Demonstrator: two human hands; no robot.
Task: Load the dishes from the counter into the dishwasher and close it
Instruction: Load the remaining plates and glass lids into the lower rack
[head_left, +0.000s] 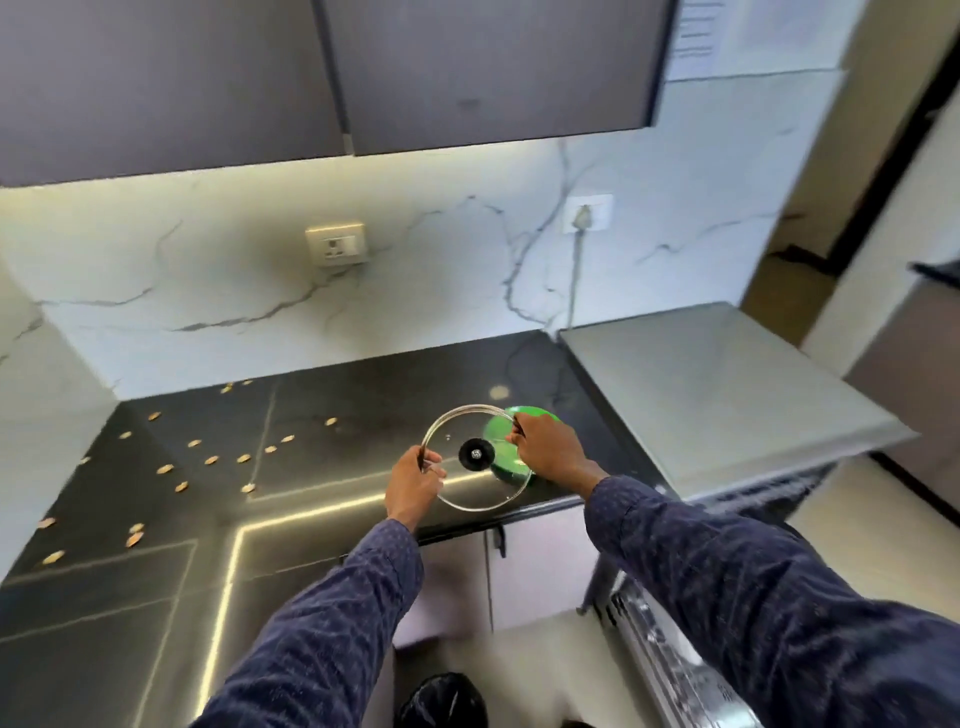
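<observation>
The glass lid (475, 457) hangs over the dark bench (322, 415), just above a green plate (506, 441). Both hands pinch its metal rim — left hand (415, 480) at the near-left edge, right hand (550, 449) at the far-right. It looks rigid, breakable and slick — the rim or the black centre knob (475, 454) likely gives the surest hold.

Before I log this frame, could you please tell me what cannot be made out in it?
- Green plate, head view: largely covered by the right hand and the glass lid.
- Dishwasher, head view: cut off by the bottom edge and the right sleeve, and blurred; its contents are unreadable.
- Paper notice, head view: print too small.
</observation>
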